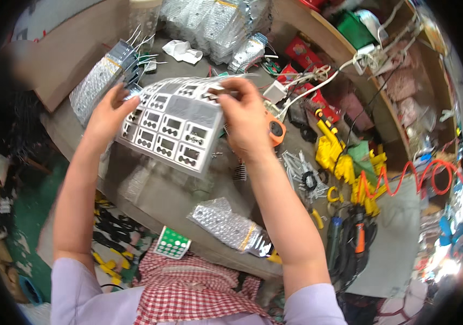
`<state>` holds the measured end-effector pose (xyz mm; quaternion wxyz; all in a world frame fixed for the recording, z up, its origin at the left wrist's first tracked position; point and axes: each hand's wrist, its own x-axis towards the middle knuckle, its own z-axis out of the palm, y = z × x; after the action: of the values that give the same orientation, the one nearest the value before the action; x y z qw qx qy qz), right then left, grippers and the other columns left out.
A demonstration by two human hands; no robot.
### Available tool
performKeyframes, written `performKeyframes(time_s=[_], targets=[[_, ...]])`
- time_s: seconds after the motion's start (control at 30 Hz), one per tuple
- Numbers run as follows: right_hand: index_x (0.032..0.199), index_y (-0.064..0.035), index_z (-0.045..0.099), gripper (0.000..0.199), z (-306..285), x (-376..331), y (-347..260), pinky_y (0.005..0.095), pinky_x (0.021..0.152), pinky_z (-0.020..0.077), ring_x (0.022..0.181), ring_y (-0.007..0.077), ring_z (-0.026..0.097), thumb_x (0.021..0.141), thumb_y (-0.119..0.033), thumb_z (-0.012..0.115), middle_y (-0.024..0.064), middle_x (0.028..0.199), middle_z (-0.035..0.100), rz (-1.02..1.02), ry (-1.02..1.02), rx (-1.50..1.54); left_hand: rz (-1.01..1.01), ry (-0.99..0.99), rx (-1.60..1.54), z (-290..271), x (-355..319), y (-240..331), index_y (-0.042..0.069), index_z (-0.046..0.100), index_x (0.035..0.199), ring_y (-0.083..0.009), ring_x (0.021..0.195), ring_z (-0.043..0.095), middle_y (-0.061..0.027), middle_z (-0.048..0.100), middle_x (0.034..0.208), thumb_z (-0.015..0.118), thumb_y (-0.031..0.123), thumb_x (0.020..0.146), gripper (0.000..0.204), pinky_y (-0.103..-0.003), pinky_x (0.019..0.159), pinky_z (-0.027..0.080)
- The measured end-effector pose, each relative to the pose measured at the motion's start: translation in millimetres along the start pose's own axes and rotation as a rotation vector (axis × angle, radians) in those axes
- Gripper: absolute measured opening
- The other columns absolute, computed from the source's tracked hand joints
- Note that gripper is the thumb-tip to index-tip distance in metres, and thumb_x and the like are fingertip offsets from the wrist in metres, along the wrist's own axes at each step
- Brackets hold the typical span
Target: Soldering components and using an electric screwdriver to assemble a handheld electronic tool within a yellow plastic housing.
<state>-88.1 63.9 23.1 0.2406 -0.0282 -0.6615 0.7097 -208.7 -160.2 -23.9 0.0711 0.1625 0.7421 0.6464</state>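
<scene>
Both my hands hold a flexible sheet of white stickers (180, 125) with dark cut-outs, raised and tilted over the worktable (150, 189). A few plain grey patches show among the stickers. My left hand (111, 114) grips the sheet's left edge between thumb and fingers. My right hand (246, 122) pinches its upper right corner, fingers bent over the edge. Below the sheet, towards me, lies a bubble-wrapped part (226, 223) with a yellow band. A green card with white dots (173, 243) rests at the table's near edge, by my checked apron (188, 287).
Bubble-wrapped bundles (204, 27) are piled at the back, and another bundle with wires (98, 78) lies at the left. On the right are an orange round-faced device (276, 130), loose screws (296, 168), yellow plastic parts (331, 151), a screwdriver (359, 233) and a coiled red hose (405, 181).
</scene>
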Motion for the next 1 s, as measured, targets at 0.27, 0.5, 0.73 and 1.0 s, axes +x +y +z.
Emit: performKeyframes(time_s=[0.27, 0.5, 0.73, 1.0], targets=[[0.103, -0.0035, 0.057, 0.019, -56, -4, -63, 0.0283, 0.079, 0.0454, 0.091, 0.0155, 0.056, 0.085, -0.001, 0.059, 0.0057, 0.101, 0.058, -0.105, -0.024, -0.431, -0.236, -0.567, -0.710, 35, -10, 65, -0.001, 0.061, 0.110, -0.0127, 0.078, 0.061, -0.0055, 0.066, 0.088, 0.069, 0.021, 0.084, 0.034, -0.029, 0.073, 0.053], [0.096, -0.0041, 0.064, 0.024, 6, -39, -94, 0.0346, 0.075, 0.0475, 0.086, 0.0273, 0.062, 0.073, -0.005, 0.071, 0.0119, 0.091, 0.064, -0.731, 0.060, -1.015, 0.170, -0.472, -0.479, 65, -34, 113, 0.000, 0.066, 0.101, -0.0055, 0.074, 0.055, -0.0004, 0.065, 0.086, 0.067, 0.009, 0.084, 0.020, -0.021, 0.068, 0.045], [0.088, 0.0006, 0.066, 0.010, 5, -50, -96, 0.0289, 0.064, 0.0497, 0.070, 0.0191, 0.064, 0.079, -0.004, 0.066, 0.0103, 0.080, 0.067, -0.418, 0.054, -0.711, 0.266, -0.471, -0.298, 68, -44, 125, -0.001, 0.066, 0.103, -0.0081, 0.087, 0.060, -0.0033, 0.066, 0.096, 0.064, 0.001, 0.085, 0.018, -0.023, 0.076, 0.050], [0.101, -0.0011, 0.058, 0.015, -96, -39, -114, 0.0208, 0.058, 0.0405, 0.064, 0.0062, 0.050, 0.094, -0.014, 0.054, 0.0019, 0.074, 0.058, -0.369, 0.457, -0.484, 0.428, -0.466, -0.244, 92, -15, 123, -0.002, 0.065, 0.102, -0.0074, 0.083, 0.057, -0.0029, 0.064, 0.095, 0.061, 0.010, 0.087, 0.019, -0.024, 0.075, 0.047]])
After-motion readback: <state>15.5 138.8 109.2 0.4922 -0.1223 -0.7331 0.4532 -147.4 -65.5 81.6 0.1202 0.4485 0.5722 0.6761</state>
